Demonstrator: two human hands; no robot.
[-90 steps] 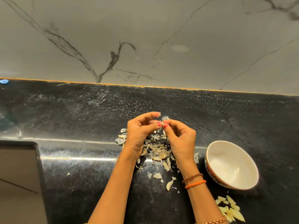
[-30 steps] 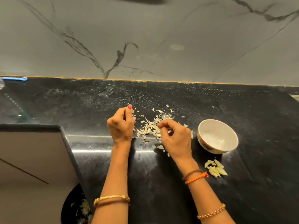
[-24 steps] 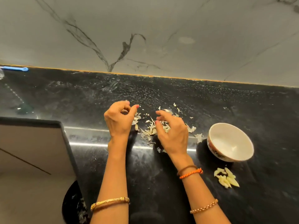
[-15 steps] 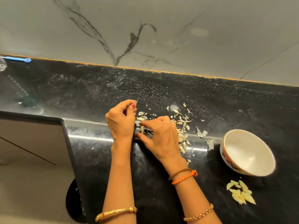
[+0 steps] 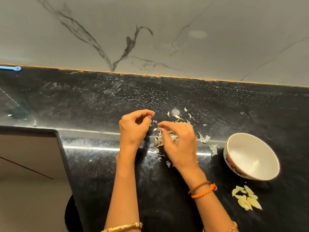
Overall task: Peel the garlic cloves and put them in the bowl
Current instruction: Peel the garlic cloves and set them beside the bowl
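Black stone counter (image 5: 100, 101) w/ papery garlic skins (image 5: 164, 139). Left hand (image 5: 133, 129) curled, contents unclear; right hand (image 5: 179, 144) pinches skins. White ceramic bowl (image 5: 234, 158) right, peeled pale cloves (image 5: 247, 198) beside.

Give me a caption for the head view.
Both hands pick through garlic skins; peeled cloves lie beside the empty bowl.

A round white ceramic bowl with patterned outside (image 5: 250, 158) sits tilted at four o'clock. Pale yellow peeled garlic cloves (image 5: 246, 197) lie clustered just beside it at five o'clock, outside the bowl.
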